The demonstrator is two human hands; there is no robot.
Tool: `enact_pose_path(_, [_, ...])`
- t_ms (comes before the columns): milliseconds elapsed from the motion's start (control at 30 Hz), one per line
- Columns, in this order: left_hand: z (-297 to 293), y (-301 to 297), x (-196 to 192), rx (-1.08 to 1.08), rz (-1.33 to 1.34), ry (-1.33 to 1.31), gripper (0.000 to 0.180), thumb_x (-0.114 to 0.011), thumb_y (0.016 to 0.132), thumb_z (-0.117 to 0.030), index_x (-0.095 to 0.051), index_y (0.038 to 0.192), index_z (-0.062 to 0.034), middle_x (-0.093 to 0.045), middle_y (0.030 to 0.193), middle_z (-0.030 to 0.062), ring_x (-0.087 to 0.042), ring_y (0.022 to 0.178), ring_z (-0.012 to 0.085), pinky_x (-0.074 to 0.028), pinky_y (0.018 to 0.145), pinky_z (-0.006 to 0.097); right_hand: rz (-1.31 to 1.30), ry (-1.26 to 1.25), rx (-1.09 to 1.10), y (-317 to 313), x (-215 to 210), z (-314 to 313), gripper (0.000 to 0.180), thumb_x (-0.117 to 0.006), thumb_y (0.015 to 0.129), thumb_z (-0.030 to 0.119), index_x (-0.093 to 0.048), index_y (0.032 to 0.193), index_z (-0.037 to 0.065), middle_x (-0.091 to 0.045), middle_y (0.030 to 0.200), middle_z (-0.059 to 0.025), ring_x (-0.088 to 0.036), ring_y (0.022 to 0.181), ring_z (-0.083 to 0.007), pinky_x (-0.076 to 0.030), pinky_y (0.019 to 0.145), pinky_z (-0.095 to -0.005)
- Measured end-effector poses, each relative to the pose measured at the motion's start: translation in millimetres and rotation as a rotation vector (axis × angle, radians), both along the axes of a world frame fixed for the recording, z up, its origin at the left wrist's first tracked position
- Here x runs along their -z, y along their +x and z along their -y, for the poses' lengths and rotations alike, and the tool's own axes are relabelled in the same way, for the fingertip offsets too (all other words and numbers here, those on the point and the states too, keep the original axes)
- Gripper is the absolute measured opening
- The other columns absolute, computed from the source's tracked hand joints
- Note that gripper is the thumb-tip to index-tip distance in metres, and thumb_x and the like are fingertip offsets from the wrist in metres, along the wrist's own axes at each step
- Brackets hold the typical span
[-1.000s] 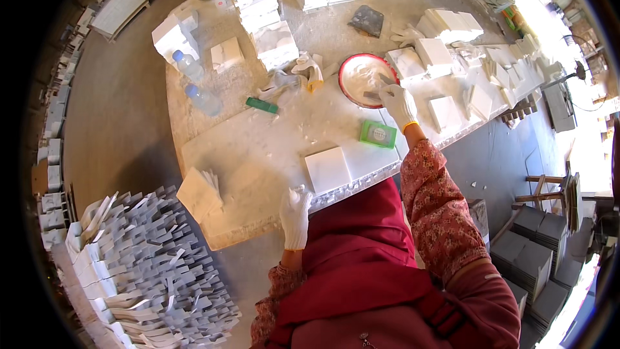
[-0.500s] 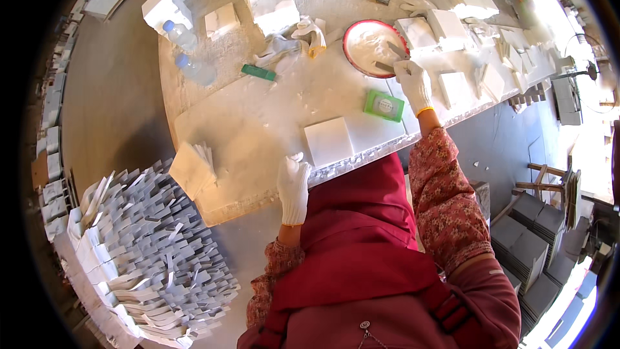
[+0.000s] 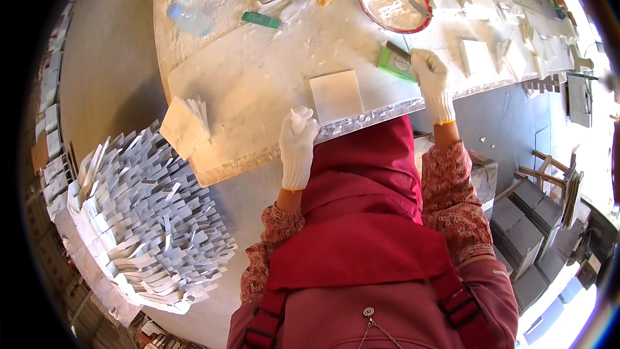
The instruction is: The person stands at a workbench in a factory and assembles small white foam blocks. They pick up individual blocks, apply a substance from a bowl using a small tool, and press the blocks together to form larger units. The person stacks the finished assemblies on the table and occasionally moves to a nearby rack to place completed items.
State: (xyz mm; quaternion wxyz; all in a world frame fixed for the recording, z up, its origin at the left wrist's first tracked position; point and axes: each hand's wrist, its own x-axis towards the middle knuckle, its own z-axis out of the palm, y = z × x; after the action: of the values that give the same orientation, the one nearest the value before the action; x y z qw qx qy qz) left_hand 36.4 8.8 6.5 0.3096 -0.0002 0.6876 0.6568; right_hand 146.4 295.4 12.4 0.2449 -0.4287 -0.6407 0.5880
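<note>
A scraper point(image 3: 398, 51) juts from the right hand point(image 3: 429, 70), gripped tight, over a green box point(image 3: 394, 64); a white tile point(image 3: 337, 95) lies at the counter's point(image 3: 258, 77) front edge; the left hand point(image 3: 298, 130) curls beside it, holding what, I cannot tell.

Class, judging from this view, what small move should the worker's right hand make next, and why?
Probably carry the dark flat blade left to the square white tile: the white-gloved right hand holds the blade, seemingly over the green rectangular box, and the tile lies flat beside the white-gloved left hand.
</note>
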Motion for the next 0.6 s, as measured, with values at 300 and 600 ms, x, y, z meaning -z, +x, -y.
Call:
enact_pose_path(300, [6, 1, 12, 0.043, -0.228, -0.004, 0.027, -0.070, 0.090, -0.005, -0.059, 0.114, -0.0004, -0.064, 0.120, 0.0124, -0.062, 0.105, 0.0171, -0.053, 0.089, 0.031, 0.050, -0.272, -0.086, 53, -9, 132, 0.016, -0.060, 0.097, 0.007, -0.069, 0.108, -0.001, -0.063, 0.077, -0.0002, -0.055, 0.067, -0.0049, -0.045, 0.061, -0.0206])
enact_pose_path(600, [-20, -15, 11, 0.778, -1.184, -0.060, 0.029, -0.080, 0.081, -0.012, -0.062, 0.102, -0.0034, -0.059, 0.137, 0.0208, -0.053, 0.131, 0.0397, -0.044, 0.107, 0.045, 0.050, -0.324, 0.067, 99, -1, 151, 0.016, -0.060, 0.097, 0.005, -0.069, 0.110, 0.000, -0.064, 0.082, -0.0007, -0.057, 0.071, -0.0051, -0.046, 0.063, -0.0202])
